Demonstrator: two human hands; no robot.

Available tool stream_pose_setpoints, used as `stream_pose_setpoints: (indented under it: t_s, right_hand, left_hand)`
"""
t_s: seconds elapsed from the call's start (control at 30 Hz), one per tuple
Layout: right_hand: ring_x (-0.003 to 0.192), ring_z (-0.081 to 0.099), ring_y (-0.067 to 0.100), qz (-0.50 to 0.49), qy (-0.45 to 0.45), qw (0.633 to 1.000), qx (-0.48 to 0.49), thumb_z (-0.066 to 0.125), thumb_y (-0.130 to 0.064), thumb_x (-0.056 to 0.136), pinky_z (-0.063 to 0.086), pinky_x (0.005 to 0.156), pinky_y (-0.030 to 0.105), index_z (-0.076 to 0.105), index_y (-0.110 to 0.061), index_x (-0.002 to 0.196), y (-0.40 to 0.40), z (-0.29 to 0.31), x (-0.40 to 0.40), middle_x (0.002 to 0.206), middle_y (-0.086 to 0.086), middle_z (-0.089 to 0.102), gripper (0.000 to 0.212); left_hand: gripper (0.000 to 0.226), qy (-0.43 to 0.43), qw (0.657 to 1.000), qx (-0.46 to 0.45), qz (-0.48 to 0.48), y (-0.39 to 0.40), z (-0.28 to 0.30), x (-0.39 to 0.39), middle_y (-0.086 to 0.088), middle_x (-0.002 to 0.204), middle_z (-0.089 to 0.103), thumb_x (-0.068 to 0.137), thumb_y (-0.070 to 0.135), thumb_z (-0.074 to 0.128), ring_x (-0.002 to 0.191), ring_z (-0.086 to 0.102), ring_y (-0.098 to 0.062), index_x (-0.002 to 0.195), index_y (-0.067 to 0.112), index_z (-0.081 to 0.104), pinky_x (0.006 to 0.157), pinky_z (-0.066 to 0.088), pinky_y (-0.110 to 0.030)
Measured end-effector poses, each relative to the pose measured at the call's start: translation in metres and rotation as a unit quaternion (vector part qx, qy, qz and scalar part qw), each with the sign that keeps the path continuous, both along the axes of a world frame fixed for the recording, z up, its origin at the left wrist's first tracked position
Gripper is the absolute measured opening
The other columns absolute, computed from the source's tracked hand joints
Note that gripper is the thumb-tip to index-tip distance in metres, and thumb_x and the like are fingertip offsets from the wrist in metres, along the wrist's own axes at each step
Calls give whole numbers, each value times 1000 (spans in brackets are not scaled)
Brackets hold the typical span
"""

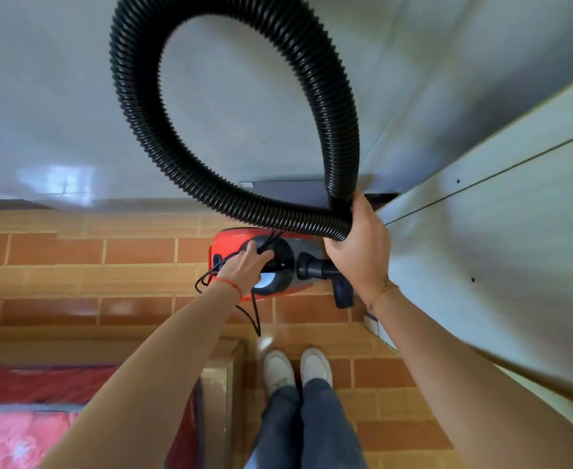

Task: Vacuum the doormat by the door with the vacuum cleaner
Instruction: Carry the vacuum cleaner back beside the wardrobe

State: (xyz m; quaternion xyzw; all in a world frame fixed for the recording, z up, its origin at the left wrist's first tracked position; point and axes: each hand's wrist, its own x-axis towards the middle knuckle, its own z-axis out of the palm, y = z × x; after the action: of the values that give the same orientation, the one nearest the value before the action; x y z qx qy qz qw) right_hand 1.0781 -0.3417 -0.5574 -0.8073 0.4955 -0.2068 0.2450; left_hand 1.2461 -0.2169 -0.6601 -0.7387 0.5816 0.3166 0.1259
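A red and grey vacuum cleaner (231,243) hangs just above the orange tiled floor in front of me. My left hand (247,265) grips its black top handle together with the black power cord (251,313), which dangles below. A thick black ribbed hose (143,130) loops high up from the cleaner's front socket. My right hand (362,252) grips the doubled hose where the loop closes. A black nozzle (342,294) points down by my right wrist. No doormat is in view.
A pale wall (58,113) stands ahead, and a light cabinet or door panel (498,214) runs along the right. A wooden bed frame (220,384) with red bedding (24,418) sits at lower left. My white shoes (296,368) stand on the tiled floor.
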Motion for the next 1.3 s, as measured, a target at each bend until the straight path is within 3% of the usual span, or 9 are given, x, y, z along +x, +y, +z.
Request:
stream_pose_setpoints:
  t_s: [0.1,0.27,0.37,0.43,0.57,0.8,1.0,1.3]
  right_hand:
    - [73,66,28,-7,-7,1000,-3,60,-18,76,45,57,23,58,-7,101,0,-22,-3,84,3,66,27]
    - [73,66,23,-20,-3,1000,5,62,-17,77,36,56,15,59,-5,100,4,-53,-1,87,3,66,26]
    - [71,64,20,-22,-11,1000,3,62,-16,77,25,55,1,59,-3,99,2,-66,4,85,3,66,25]
    - [70,62,17,-14,-12,1000,-11,60,-18,78,23,54,-2,60,-2,100,1,-72,10,86,3,66,27]
    - [69,64,16,-5,-25,999,-22,58,-22,79,36,58,9,61,-2,102,0,-81,22,86,3,66,31]
    - [63,64,19,24,10,999,-32,52,-29,80,37,54,14,61,-3,105,6,-89,34,85,3,65,37]
    - [75,68,25,12,45,999,-5,71,-8,76,49,59,24,55,-3,118,6,-98,33,101,6,67,45]
    - [97,63,27,-31,42,998,-35,66,3,71,59,73,41,48,-7,118,10,-116,21,109,8,62,51]
  left_hand:
    - [53,6,1000,-1,-5,-2,-23,4,-21,135,34,91,0,54,85,63,-29,139,18,39,75,58,-38]
    - [55,14,1000,10,3,-5,-57,7,-22,136,34,89,-2,56,86,64,-30,139,18,40,74,58,-39]
    - [56,9,1000,22,17,-3,-75,8,-21,137,33,89,0,58,87,64,-30,139,19,40,75,58,-40]
    - [56,10,999,23,22,-3,-83,10,-21,136,35,89,1,58,89,64,-32,139,20,41,76,58,-42]
    - [54,8,1000,13,1,-7,-89,13,-22,138,34,90,1,57,88,64,-32,139,18,41,75,58,-41]
    - [59,-12,1000,10,18,-4,-85,4,-20,137,33,87,-9,51,89,59,-29,138,18,40,67,54,-33]
    - [64,-21,998,-18,57,0,-90,-8,-20,136,34,83,-10,57,99,57,-30,138,16,39,79,54,-33]
    - [70,-11,996,-24,89,-8,-86,-24,-17,130,36,79,-13,59,103,53,-32,139,16,39,84,50,-36]
